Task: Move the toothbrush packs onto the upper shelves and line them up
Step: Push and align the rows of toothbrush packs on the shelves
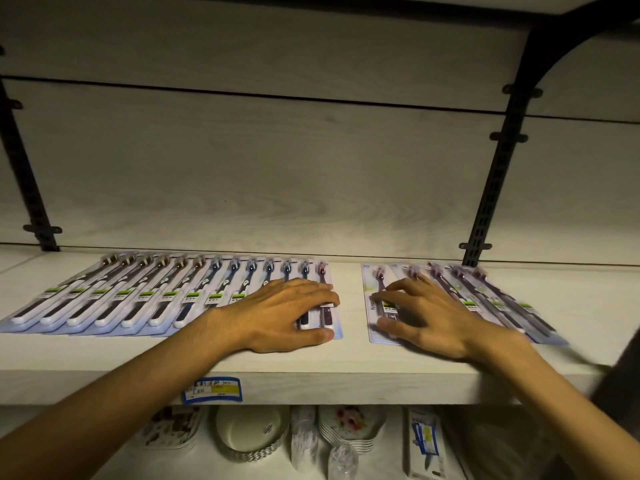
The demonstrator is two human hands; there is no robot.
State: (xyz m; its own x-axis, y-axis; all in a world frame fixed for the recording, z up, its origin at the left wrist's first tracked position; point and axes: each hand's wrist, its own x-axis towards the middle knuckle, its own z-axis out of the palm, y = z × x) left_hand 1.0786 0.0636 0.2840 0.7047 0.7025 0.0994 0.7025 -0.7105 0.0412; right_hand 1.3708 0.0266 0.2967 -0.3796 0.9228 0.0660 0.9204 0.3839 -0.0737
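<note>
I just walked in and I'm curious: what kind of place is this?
Most likely a shop's housewares aisle. Many identical toothbrush packs lie in rows on a wooden shelf, a price label is stuck to its front edge, and stacked bowls sit below.

Two bare forearms showing from the lower frame edges, left hand (284, 311) and right hand (424, 315) both bare, short trimmed fingernails showing.

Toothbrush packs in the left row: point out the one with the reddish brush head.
It is the rightmost toothbrush pack of the left row, beside the gap, partly under the left hand. Its neighbours have blue heads, and the far-left ones brown.
</note>
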